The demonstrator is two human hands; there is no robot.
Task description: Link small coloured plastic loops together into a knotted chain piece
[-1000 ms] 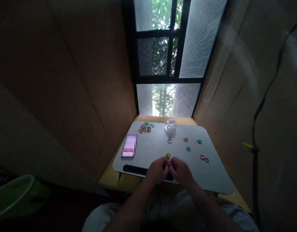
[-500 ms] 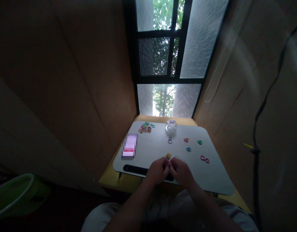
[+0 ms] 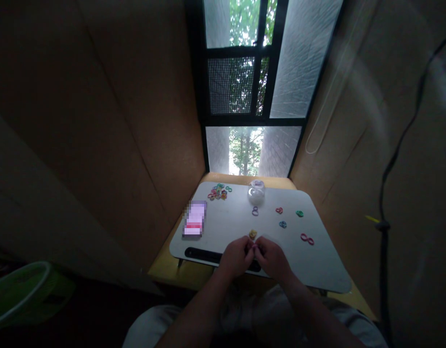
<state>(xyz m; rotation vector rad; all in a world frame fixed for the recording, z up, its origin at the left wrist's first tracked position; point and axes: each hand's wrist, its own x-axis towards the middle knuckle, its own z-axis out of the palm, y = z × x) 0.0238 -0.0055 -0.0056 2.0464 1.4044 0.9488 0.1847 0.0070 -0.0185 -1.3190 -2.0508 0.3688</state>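
The left hand (image 3: 237, 254) and the right hand (image 3: 272, 256) meet low over the front of the white surface (image 3: 226, 224), the fingers of both pinched together on a small pink piece (image 3: 254, 246). Most of the piece is hidden by the fingertips, so its shape cannot be told. Just beyond them lies a yellow bundle (image 3: 252, 234).

The likeliest trouble is a slip: with so little to grip, the pink piece could spring loose if pulled unevenly. The black slot (image 3: 203, 254) runs beneath the hands, and the front edge is close behind it, so a dropped piece might land in the slot or go over toward the lap. Knuckles pushed forward could also nudge the yellow bundle out of place.

The open room is mostly to the left, between the hands, the phone (image 3: 194, 220) and the pile of coloured loops (image 3: 218, 192), and at the near right corner. Straight ahead it is tighter — a purple loop (image 3: 255, 211) lies in line with the clear jar (image 3: 257, 193), which stands near the far edge and could be knocked by a long reach. To the right, the red (image 3: 279, 210), blue (image 3: 283, 224) and green pieces (image 3: 299, 213) and a magenta figure-eight (image 3: 307, 239) lie well apart.
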